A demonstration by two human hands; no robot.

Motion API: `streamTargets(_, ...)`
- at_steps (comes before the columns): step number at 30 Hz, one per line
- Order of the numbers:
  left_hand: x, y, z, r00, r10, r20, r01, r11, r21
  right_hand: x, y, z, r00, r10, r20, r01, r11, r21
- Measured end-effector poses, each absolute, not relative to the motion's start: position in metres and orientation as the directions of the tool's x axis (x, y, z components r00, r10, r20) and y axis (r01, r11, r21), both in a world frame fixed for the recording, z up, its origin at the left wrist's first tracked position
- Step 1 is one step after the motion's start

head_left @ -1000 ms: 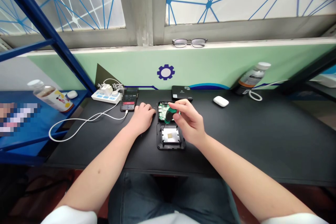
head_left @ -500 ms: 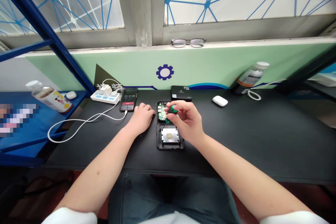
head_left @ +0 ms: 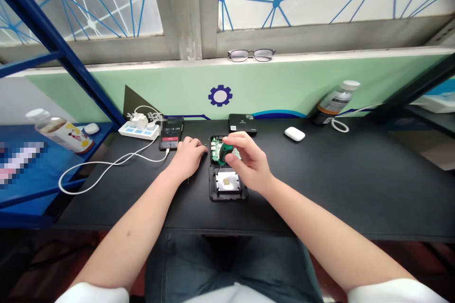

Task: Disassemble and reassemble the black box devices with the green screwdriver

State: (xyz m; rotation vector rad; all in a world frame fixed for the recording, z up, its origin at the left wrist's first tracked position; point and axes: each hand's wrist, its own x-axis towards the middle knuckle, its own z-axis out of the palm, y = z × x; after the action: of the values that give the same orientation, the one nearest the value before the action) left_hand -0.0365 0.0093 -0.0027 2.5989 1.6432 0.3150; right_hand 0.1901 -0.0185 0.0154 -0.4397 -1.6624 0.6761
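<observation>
Though aslant, screwdriver (head_left: pixel 225 152) in right fingers (head_left: pixel 245 140).

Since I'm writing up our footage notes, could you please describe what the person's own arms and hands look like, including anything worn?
The left hand and right hand are bare, with no gloves, watch or bracelet showing. The left sleeve and right sleeve are plain white and short, leaving the forearms uncovered; no print shows on the visible cloth.

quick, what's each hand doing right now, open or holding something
Left hand: resting palm down on the flat black desk; whether it holds anything underneath cannot be told.
Right hand: closed, holding a green-and-black screwdriver.
</observation>
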Motion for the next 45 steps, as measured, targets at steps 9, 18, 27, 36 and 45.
streamTargets(9, -0.035, 0.01, -0.006, 0.432, 0.891, 0.136, 0.882, -0.449, 0.142, 0.184, -0.014, 0.008, -0.191, 0.667, 0.72, -0.12, 0.712, -0.692)
streamTargets(18, -0.035, 0.009, -0.002, 0.456, 0.882, 0.114, 0.873, -0.469, 0.134, 0.183, -0.014, 0.004, -0.263, 0.694, 0.67, -0.166, 0.652, -0.74)
streamTargets(27, -0.038, 0.01, -0.004, 0.489, 0.862, 0.129, 0.85, -0.505, 0.152, 0.184, -0.013, 0.002, -0.277, 0.704, 0.654, -0.133, 0.646, -0.752)
streamTargets(36, -0.038, 0.009, -0.005, 0.543, 0.833, 0.107, 0.816, -0.554, 0.165, 0.184, -0.009, 0.004, -0.33, 0.618, 0.714, -0.003, 0.755, -0.655)
streamTargets(45, -0.033, 0.009, -0.004, 0.533, 0.839, 0.105, 0.832, -0.543, 0.116, 0.187, -0.011, -0.003, -0.177, 0.686, 0.705, 0.021, 0.719, -0.695)
